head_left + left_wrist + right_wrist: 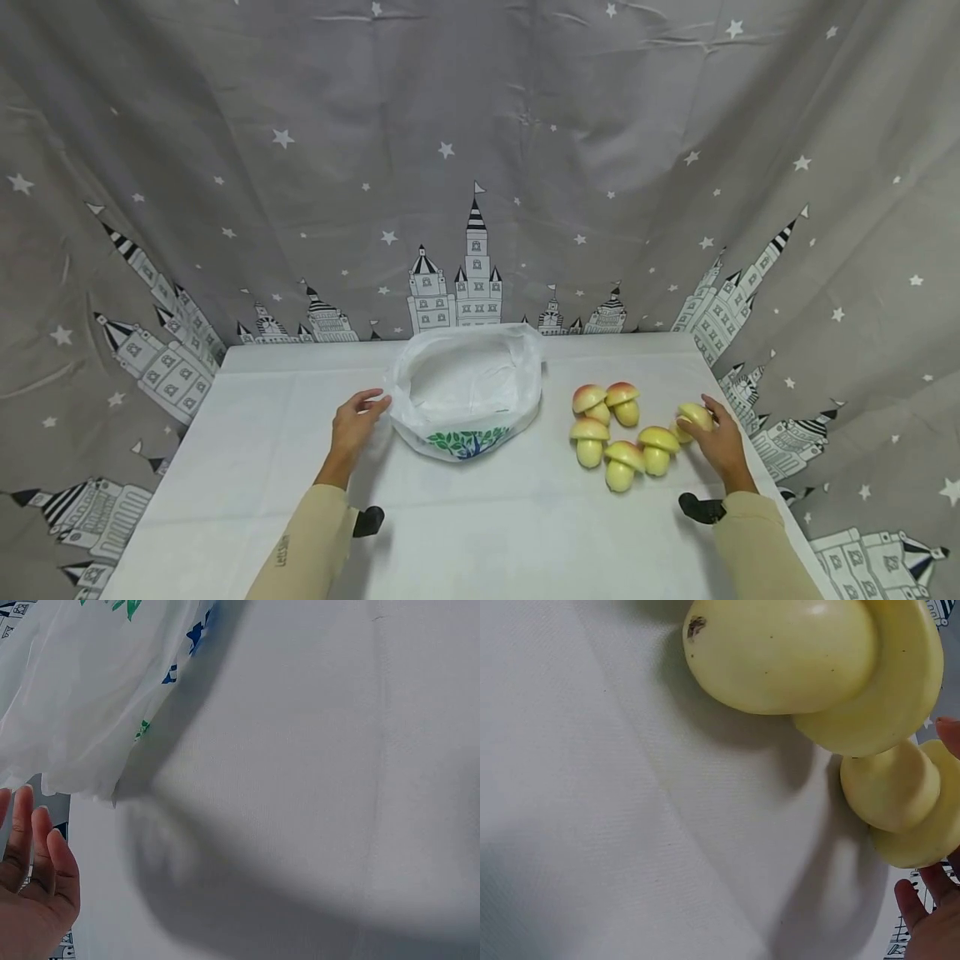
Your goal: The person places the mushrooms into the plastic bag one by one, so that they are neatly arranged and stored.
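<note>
A white plastic bag (517,408) with a green and blue tree print stands with its mouth spread wide. At its left rim, my left hand (356,425) pinches the edge between thumb and finger; the other fingers (64,862) extend loosely beside the plastic in the left wrist view. Far to the right, my right hand (720,442) grips a yellow toy mushroom (693,414), with thumb and fingers on opposite sides of its cap. In the right wrist view this mushroom (889,787) lies behind a closer yellow mushroom (780,660), whose stem end bears a dark mark.
Several more mushrooms with yellow and reddish caps (621,457) lie grouped between the bag and my right hand. All rests on a table with a white cover (480,533). A grey curtain (525,167) printed with castles and stars surrounds the back and sides.
</note>
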A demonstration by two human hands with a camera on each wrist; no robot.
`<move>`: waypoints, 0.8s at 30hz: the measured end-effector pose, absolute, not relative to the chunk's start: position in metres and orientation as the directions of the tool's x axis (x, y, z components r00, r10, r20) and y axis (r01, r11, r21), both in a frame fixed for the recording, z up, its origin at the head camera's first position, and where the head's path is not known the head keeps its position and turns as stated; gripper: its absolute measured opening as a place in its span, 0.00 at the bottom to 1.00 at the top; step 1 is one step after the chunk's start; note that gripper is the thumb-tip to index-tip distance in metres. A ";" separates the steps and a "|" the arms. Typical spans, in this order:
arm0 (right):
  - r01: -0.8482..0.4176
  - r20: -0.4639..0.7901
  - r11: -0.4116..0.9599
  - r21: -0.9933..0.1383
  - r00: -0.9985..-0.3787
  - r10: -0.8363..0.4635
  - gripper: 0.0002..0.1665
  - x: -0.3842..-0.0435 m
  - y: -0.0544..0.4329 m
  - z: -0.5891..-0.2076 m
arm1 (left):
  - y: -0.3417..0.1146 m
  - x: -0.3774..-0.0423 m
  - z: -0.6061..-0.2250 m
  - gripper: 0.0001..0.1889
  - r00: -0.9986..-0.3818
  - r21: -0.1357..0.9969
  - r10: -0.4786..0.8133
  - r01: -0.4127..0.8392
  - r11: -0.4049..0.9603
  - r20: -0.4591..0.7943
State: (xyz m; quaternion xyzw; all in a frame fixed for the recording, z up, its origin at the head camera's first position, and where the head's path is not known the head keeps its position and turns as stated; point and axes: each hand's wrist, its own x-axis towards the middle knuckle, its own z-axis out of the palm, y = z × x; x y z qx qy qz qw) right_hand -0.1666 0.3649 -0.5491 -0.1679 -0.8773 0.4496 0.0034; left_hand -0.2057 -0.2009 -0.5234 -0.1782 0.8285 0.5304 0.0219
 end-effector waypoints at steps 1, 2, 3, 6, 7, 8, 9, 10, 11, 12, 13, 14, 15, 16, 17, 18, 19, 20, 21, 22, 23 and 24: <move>0.292 -0.146 0.537 -0.791 -0.943 0.298 0.47 -0.166 0.365 -0.550 | -0.200 -0.206 -0.523 0.24 -0.936 0.871 -0.274 -0.316 0.377 -0.221; 0.296 -0.149 0.535 -0.791 -0.942 0.300 0.47 -0.165 0.365 -0.550 | -0.200 -0.206 -0.523 0.24 -0.936 0.871 -0.275 -0.315 0.378 -0.219; 0.297 -0.150 0.534 -0.791 -0.942 0.301 0.46 -0.165 0.365 -0.551 | -0.199 -0.206 -0.523 0.23 -0.935 0.871 -0.278 -0.316 0.377 -0.218; 0.311 -0.161 0.526 -0.791 -0.937 0.311 0.44 -0.164 0.364 -0.553 | -0.197 -0.206 -0.521 0.22 -0.932 0.872 -0.285 -0.321 0.369 -0.222; 0.316 -0.164 0.520 -0.793 -0.934 0.318 0.43 -0.164 0.364 -0.553 | -0.197 -0.206 -0.520 0.22 -0.931 0.873 -0.286 -0.325 0.364 -0.228; 0.319 -0.165 0.510 -0.799 -0.932 0.324 0.42 -0.164 0.364 -0.554 | -0.196 -0.207 -0.520 0.22 -0.928 0.872 -0.288 -0.333 0.359 -0.237; 0.319 -0.164 0.501 -0.805 -0.930 0.329 0.42 -0.164 0.365 -0.554 | -0.196 -0.207 -0.519 0.22 -0.926 0.869 -0.289 -0.341 0.358 -0.244; 0.322 -0.163 0.498 -0.805 -0.928 0.336 0.41 -0.164 0.365 -0.555 | -0.196 -0.207 -0.519 0.22 -0.924 0.866 -0.288 -0.349 0.358 -0.253; 0.323 -0.162 0.491 -0.809 -0.926 0.342 0.40 -0.164 0.365 -0.555 | -0.196 -0.207 -0.519 0.23 -0.922 0.864 -0.287 -0.355 0.358 -0.259; 0.323 -0.161 0.488 -0.811 -0.925 0.346 0.40 -0.164 0.365 -0.556 | -0.196 -0.206 -0.519 0.23 -0.922 0.861 -0.284 -0.357 0.361 -0.263; 0.324 -0.158 0.485 -0.813 -0.923 0.351 0.40 -0.164 0.365 -0.557 | -0.195 -0.206 -0.519 0.23 -0.921 0.857 -0.283 -0.362 0.366 -0.268; 0.325 -0.157 0.480 -0.815 -0.921 0.356 0.39 -0.164 0.365 -0.557 | -0.195 -0.206 -0.520 0.23 -0.920 0.854 -0.283 -0.365 0.370 -0.270; 0.329 -0.158 0.477 -0.815 -0.918 0.362 0.39 -0.164 0.365 -0.558 | -0.195 -0.206 -0.520 0.23 -0.920 0.852 -0.284 -0.366 0.373 -0.271; 0.332 -0.158 0.476 -0.814 -0.916 0.368 0.38 -0.164 0.365 -0.559 | -0.195 -0.205 -0.521 0.23 -0.920 0.852 -0.285 -0.365 0.375 -0.269; 0.334 -0.158 0.472 -0.816 -0.914 0.373 0.38 -0.163 0.365 -0.560 | -0.195 -0.205 -0.521 0.22 -0.919 0.851 -0.290 -0.366 0.376 -0.267; 0.336 -0.158 0.469 -0.816 -0.912 0.379 0.38 -0.163 0.365 -0.561 | -0.195 -0.205 -0.522 0.22 -0.918 0.852 -0.294 -0.367 0.374 -0.266; 0.340 -0.158 0.466 -0.817 -0.908 0.387 0.37 -0.163 0.365 -0.562 | -0.195 -0.206 -0.522 0.21 -0.916 0.852 -0.300 -0.368 0.371 -0.265; 0.343 -0.157 0.464 -0.817 -0.906 0.393 0.37 -0.163 0.365 -0.563 | -0.195 -0.206 -0.523 0.20 -0.916 0.854 -0.306 -0.366 0.369 -0.261; 0.344 -0.155 0.462 -0.818 -0.904 0.399 0.37 -0.164 0.365 -0.564 | -0.195 -0.206 -0.524 0.20 -0.915 0.856 -0.311 -0.364 0.368 -0.256; 0.343 -0.151 0.462 -0.818 -0.902 0.403 0.37 -0.164 0.365 -0.565 | -0.195 -0.206 -0.525 0.19 -0.915 0.857 -0.317 -0.363 0.367 -0.252; 0.343 -0.147 0.463 -0.817 -0.901 0.408 0.37 -0.164 0.365 -0.566 | -0.195 -0.206 -0.525 0.19 -0.914 0.858 -0.322 -0.360 0.367 -0.246; 0.343 -0.143 0.465 -0.816 -0.900 0.412 0.37 -0.165 0.366 -0.567 | -0.195 -0.206 -0.525 0.18 -0.915 0.860 -0.325 -0.355 0.367 -0.239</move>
